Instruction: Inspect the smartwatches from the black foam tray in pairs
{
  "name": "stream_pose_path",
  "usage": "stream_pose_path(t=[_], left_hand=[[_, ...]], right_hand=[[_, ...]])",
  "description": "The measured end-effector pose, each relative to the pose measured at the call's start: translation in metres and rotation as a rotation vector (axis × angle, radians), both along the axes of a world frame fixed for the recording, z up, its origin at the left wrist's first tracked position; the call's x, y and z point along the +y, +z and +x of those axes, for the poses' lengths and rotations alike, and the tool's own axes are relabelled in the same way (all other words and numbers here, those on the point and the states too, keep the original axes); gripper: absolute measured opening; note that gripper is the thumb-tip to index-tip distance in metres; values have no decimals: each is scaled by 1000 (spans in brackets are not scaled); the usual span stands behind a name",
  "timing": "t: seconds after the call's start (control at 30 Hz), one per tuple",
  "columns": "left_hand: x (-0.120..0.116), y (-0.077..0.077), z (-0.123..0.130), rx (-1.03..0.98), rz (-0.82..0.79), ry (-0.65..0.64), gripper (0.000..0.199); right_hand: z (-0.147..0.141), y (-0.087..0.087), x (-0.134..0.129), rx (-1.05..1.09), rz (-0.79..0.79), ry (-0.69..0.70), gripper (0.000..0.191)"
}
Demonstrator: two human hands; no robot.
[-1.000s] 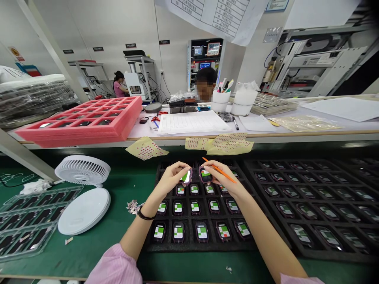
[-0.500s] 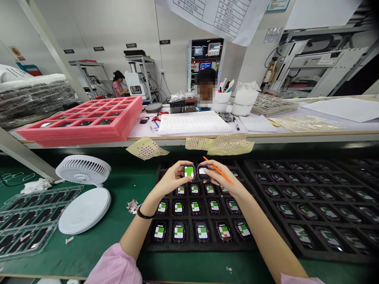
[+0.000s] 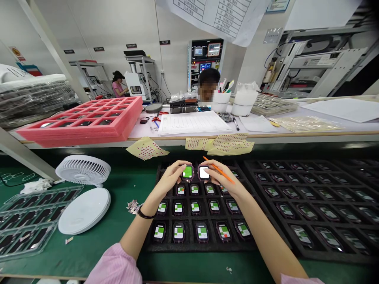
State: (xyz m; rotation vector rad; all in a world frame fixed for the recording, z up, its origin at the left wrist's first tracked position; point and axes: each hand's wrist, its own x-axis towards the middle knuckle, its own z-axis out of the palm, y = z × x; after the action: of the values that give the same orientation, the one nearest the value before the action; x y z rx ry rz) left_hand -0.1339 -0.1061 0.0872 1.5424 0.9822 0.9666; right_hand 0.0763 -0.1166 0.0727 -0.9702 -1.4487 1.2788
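My left hand (image 3: 173, 173) is closed around a smartwatch body (image 3: 187, 172) with a mostly green screen, its thumb near the screen's upper left. Beside it, my right hand (image 3: 219, 172) grips a second smartwatch body (image 3: 204, 172) whose screen is plain white; a finger lies at that screen's edge. An orange pen-like stick (image 3: 218, 170) is tucked along the right hand, pointing up and left. Both watches are held above the far rows of a black foam tray (image 3: 189, 247), where lit watches such as this one (image 3: 202, 231) lie in separate pockets.
More watches lie in a second black tray (image 3: 299, 246) at right. A white fan (image 3: 84, 197) and clear trays (image 3: 29, 225) stand left. A shelf ahead carries a pink foam tray (image 3: 118, 128) and papers (image 3: 192, 123); a person (image 3: 209, 81) is behind it.
The right watch's screen has turned from dark with white to plain white. My left thumb has moved up from the watch's lower edge toward its screen. The left watch has shifted slightly left.
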Motion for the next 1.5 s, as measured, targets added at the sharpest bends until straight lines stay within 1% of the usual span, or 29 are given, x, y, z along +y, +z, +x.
stream_pose_path(t=[0.13, 0.33, 0.43, 0.57, 0.77, 0.87, 0.97, 1.07, 1.3, 1.4, 1.5], left_hand=[[1, -3, 0, -11, -4, -42, 36], [2, -7, -1, -70, 8, -124, 47], [2, -7, 1, -89, 7, -107, 45], [0, -5, 2, -102, 1, -80, 43], [-1, -1, 1, -89, -12, -53, 40], [-1, -1, 1, -75, -14, -45, 40], [-1, -2, 0, -87, 10, -66, 43], [-1, -3, 0, -100, 28, -80, 45], [1, -4, 0, -86, 23, -45, 47], [4, -7, 0, -91, 31, -41, 48], [4, -8, -1, -82, 28, -45, 47]], right_hand=[[1, 1, -1, 2, 15, -10, 25], [4, -4, 4, 6, 6, -28, 28], [4, -4, 3, 0, 12, -28, 29], [5, -3, 1, -14, 49, 33, 29], [6, -3, 1, -31, 83, 110, 42], [5, -4, 2, -21, 60, 92, 38], [2, -4, 2, -3, 40, 15, 28], [1, -3, 3, 1, 38, -32, 25], [3, 4, -5, -10, 53, 59, 27], [2, 4, -4, -12, 49, 43, 28], [1, 2, -2, -1, 28, -5, 28]])
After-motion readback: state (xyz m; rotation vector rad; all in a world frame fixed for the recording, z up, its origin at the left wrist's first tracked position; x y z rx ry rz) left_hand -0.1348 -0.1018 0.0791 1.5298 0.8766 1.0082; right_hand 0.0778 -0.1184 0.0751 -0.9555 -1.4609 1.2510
